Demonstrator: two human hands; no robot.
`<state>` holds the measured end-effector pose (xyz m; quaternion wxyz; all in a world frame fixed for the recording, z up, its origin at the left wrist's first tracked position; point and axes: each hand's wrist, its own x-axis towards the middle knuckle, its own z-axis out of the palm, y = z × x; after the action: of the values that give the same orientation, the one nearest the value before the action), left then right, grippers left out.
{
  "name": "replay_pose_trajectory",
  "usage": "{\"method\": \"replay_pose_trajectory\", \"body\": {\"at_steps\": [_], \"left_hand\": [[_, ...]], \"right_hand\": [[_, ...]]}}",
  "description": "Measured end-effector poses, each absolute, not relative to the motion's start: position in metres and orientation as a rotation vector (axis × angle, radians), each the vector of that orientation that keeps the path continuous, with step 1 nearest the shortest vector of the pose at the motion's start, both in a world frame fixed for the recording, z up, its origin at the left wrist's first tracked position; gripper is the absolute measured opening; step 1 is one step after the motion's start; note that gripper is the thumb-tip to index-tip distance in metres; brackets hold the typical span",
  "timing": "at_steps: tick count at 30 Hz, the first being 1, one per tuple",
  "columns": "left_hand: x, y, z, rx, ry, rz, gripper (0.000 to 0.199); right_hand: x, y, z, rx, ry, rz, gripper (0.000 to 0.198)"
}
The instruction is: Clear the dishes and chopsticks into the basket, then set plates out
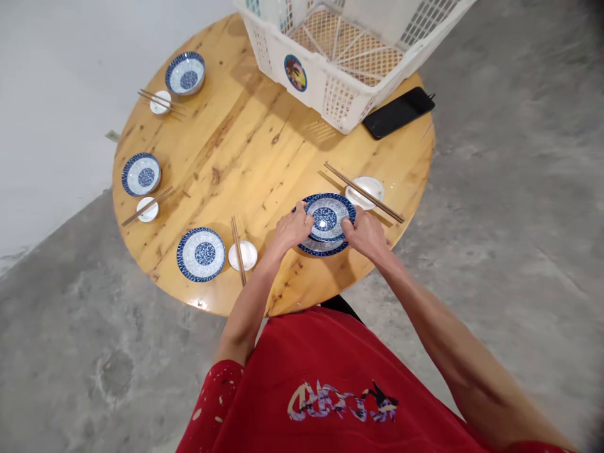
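Saw table [212, 157], with basket [321, 78] at far side, cut off at top. Pinched upper bowl [325, 217] by opposite sides of rim, between left hand [295, 226] and right hand [365, 231], equally near; round, without long axis, over lower bowl [319, 248] near table's edge. Could not make out grip underneath, nor any contact between bowls.

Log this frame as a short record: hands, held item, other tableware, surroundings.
left_hand: left hand, gripping left rim of upper bowl
right_hand: right hand, gripping right rim of upper bowl
held_item: upper bowl, blue-and-white
beneath_held: lower bowl, blue-and-white, partly covered; contact between bowls unclear
right_setting: white dish, chopsticks across it
other_settings: three, each with blue-and-white bowl, small white dish, chopsticks
surface: round wooden table
far_side: white basket, top cut off by frame
beside_basket: black phone
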<state>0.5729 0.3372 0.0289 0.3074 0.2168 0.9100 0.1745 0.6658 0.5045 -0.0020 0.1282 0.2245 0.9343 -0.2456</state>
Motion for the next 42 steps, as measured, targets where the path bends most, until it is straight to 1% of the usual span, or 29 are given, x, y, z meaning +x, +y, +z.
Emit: {"method": "replay_pose_trajectory", "body": {"at_steps": [3, 10, 14, 16, 18, 20, 23, 25, 27, 30, 34, 36, 39, 42], "left_hand": [[0.576, 0.335, 0.028, 0.579, 2.425, 0.436, 0.051], [0.579, 0.331, 0.025, 0.589, 2.471, 0.338, 0.055], [0.581, 0.327, 0.025, 0.59, 2.477, 0.346, 0.056], [0.582, 0.325, 0.025, 0.561, 2.462, 0.389, 0.061], [0.584, 0.322, 0.023, 0.523, 2.434, 0.461, 0.067], [0.587, 0.321, 0.018, 0.457, 2.374, 0.591, 0.07], [0.591, 0.322, 0.006, 0.279, 2.135, 0.967, 0.064], [0.592, 0.323, -0.004, 0.136, 1.956, 1.185, 0.065], [0.592, 0.323, -0.013, 0.062, 1.93, 1.274, 0.069], [0.592, 0.322, -0.015, 0.067, 1.962, 1.261, 0.073], [0.602, 0.316, 0.006, 0.226, 1.955, 1.305, 0.076], [0.611, 0.313, 0.021, 0.322, 1.979, 1.277, 0.074], [0.627, 0.314, 0.04, 0.458, 2.081, 1.129, 0.072], [0.649, 0.322, 0.051, 0.539, 2.104, 1.029, 0.074]], "right_hand": [[0.663, 0.503, 0.004, 0.677, 2.644, -0.687, 0.048], [0.66, 0.498, 0.011, 0.614, 2.668, -0.473, 0.05], [0.661, 0.5, 0.01, 0.618, 2.64, -0.466, 0.049], [0.661, 0.503, 0.008, 0.623, 2.643, -0.501, 0.049], [0.66, 0.505, 0.004, 0.635, 2.629, -0.649, 0.048], [0.659, 0.504, 0.0, 0.684, 2.512, -0.961, 0.045], [0.659, 0.496, -0.006, 0.87, 2.138, -1.534, 0.039], [0.659, 0.488, -0.009, 0.991, 1.935, -1.804, 0.041], [0.66, 0.482, -0.012, 1.043, 1.872, -1.966, 0.041], [0.665, 0.476, -0.012, 1.025, 1.908, -2.045, 0.039], [0.684, 0.474, -0.003, 0.999, 2.039, -2.068, 0.043], [0.699, 0.474, 0.003, 1.019, 2.134, -2.032, 0.045], [0.725, 0.475, 0.009, 1.075, 2.267, -1.937, 0.047], [0.757, 0.481, 0.013, 1.148, 2.301, -1.864, 0.047]]}}
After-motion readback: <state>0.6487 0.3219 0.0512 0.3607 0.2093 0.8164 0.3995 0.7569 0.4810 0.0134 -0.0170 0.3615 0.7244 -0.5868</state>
